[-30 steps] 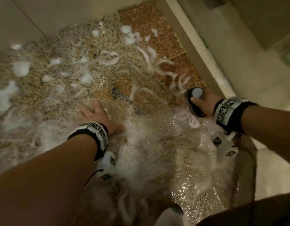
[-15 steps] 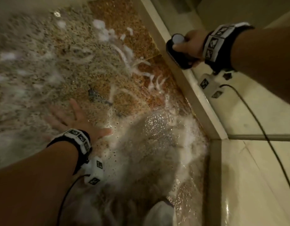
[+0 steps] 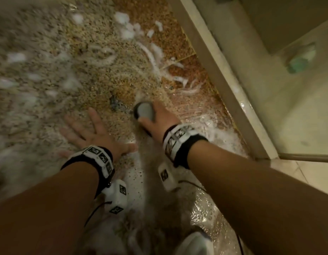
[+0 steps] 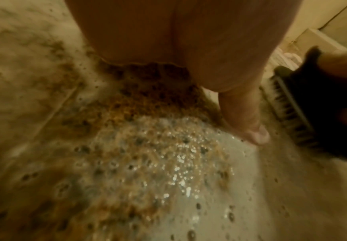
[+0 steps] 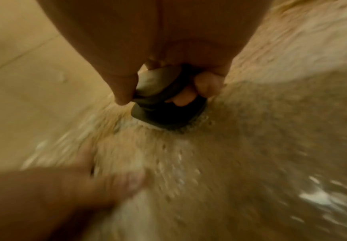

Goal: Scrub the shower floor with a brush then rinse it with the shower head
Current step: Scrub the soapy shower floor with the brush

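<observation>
The speckled shower floor [image 3: 97, 57] is wet and streaked with white foam [image 3: 152, 52]. My right hand [image 3: 159, 116] grips a black scrub brush [image 3: 144, 112] with a grey top, bristles down on the floor near the middle. The right wrist view shows my fingers [image 5: 207, 84] curled round the brush [image 5: 168, 117]. My left hand [image 3: 89, 131] lies flat on the wet floor just left of the brush, fingers spread. From the left wrist, the thumb [image 4: 248, 117] presses the foamy floor [image 4: 147, 163] and the brush [image 4: 317, 114] stands at the right. No shower head is in view.
A pale raised curb [image 3: 220, 70] runs diagonally along the right side of the shower floor, with smooth tiled floor [image 3: 288, 116] beyond it. A dark floor drain [image 3: 116, 103] sits just left of the brush. A white shoe tip [image 3: 192, 243] shows at the bottom edge.
My right hand has brought the brush down from over the curb to the floor beside my left hand. The left hand stays flat on the floor.
</observation>
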Demonstrator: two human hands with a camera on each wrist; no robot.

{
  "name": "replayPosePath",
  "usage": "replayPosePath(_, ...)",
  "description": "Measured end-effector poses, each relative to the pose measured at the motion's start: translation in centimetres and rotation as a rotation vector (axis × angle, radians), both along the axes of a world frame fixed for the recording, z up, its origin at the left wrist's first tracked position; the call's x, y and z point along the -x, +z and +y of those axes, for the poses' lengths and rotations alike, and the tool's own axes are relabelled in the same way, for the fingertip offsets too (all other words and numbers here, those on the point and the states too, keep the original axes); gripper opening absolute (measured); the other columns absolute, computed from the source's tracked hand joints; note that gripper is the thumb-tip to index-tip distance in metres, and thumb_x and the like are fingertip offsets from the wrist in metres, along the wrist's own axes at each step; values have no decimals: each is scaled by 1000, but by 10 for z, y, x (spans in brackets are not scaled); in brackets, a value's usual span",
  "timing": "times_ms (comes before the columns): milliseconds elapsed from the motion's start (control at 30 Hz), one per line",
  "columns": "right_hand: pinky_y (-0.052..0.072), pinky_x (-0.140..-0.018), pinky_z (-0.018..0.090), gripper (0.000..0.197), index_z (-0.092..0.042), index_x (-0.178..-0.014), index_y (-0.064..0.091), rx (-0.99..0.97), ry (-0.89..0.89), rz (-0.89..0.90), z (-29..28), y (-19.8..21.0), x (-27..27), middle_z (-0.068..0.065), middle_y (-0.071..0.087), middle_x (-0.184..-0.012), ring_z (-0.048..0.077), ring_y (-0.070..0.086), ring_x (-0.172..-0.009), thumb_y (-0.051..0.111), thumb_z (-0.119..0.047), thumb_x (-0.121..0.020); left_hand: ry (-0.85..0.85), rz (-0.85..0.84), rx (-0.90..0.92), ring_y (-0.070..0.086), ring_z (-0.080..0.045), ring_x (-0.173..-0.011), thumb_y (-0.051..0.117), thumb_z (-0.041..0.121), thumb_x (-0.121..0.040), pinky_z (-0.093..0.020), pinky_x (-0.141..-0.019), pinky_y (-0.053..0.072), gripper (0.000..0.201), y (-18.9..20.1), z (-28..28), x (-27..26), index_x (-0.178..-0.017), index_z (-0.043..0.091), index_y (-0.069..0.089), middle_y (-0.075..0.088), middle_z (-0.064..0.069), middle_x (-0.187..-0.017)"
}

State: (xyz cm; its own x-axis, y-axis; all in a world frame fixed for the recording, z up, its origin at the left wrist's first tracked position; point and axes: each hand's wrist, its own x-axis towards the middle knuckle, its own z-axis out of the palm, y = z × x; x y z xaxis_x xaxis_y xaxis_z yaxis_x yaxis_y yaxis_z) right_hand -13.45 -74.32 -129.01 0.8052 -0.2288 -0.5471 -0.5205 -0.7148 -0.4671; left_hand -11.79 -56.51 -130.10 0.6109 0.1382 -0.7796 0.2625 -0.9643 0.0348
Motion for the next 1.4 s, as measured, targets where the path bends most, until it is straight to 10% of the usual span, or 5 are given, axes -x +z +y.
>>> replayPosePath(333,34,-82,35,64,-11,-139,52,285,-630,54,-134,11,-15,16,60,-135,37,57,-120,53,-58,-95,29,-16,40,-43,-50,-141,69,98,-35,-82,-113,0,173,-6,5,-1,-136,35,-56,-61,-22,-142)
replayPosePath(700,41,-77,31,65,-12,-144,48,-30,-565,-78,-57,12,-84,5,62,-128,27,60,-100,60,-53,-95,19,5,38,-42,-49,-143,73,95,-38,-83,-112,0,173,-1,2,-1,-138,35,-54,-59,-20,-145)
replayPosePath(1100,33,-84,32,62,-17,-145,46,239,-985,94,-130,32,68,13,56,-140,34,54,-124,50,-58,-99,-15,-14,-2,-37,-48,-147,68,98,-37,-77,-117,-2,171,4,0,0,-143,32,-50,-51,-21,-152)
replayPosePath(1267,50,-93,51,51,-23,-147,32,470,-721,451,-139,23,107,20,50,-134,41,57,-115,46,-30,-99,-20,-32,6,-34,-46,-149,70,96,-36,-76,-118,0,173,5,0,3,-148,33,-44,-48,-18,-156)
replayPosePath(1400,54,-82,30,46,-19,-149,40,396,-616,443,-119,27,63,11,47,-146,31,53,-128,40,-32,-105,-7,-8,21,-34,-47,-149,73,95,-36,-76,-118,0,174,2,2,1,-145,34,-48,-50,-18,-155)
